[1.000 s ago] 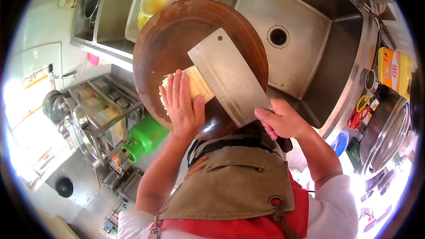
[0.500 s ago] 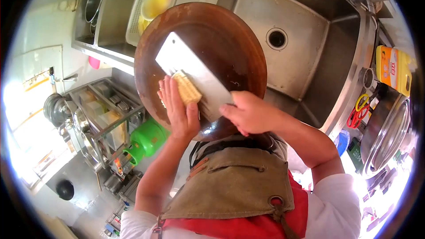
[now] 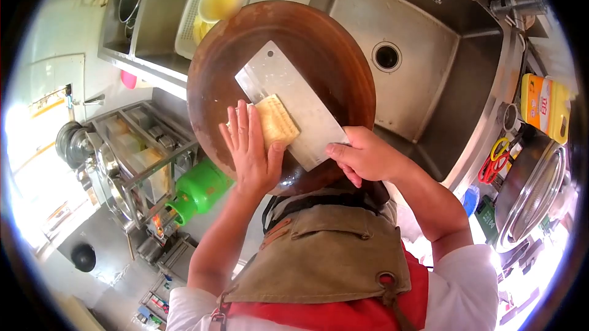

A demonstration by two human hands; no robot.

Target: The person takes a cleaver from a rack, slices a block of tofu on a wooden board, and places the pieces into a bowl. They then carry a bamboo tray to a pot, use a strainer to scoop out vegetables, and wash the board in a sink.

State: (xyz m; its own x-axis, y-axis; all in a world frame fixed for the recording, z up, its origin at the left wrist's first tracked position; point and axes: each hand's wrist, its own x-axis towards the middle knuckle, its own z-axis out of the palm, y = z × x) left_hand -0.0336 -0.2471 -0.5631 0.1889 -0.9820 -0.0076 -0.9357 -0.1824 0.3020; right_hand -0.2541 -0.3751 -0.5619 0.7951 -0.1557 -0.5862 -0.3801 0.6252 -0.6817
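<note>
- head view; round wooden chopping board (image 3: 245, 42) sits at the front left rim of a steel sink (image 3: 429, 85), partly overhanging the basin
- cleaver (image 3: 288, 107) lies slantwise across the board with its broad flat face up; blade runs from the board's middle down to its near right edge
- right hand (image 3: 365, 158) at the board's near right edge, fist closed round the cleaver's handle; handle itself hidden inside the grip
- pale yellow block (image 3: 277, 121), ridged on top, sits at the blade's left long edge near the board's near left side; it overlaps the steel; cannot tell whether it rests on the blade or the blade runs into it
- left hand (image 3: 251, 147) spread flat, fingers straight and close together, laid along the block's left side; thumb against the block's near end; nothing gripped, only pressed
- sink drain (image 3: 386, 56) shows beyond the board's right edge
- white basket (image 3: 187, 21) with yellow contents beyond the board's far left edge
- green container (image 3: 199, 188) below the board's left edge, lower down
- yellow bottle (image 3: 545, 107) and scissors (image 3: 494, 159) on the tabletop right of the sink
</note>
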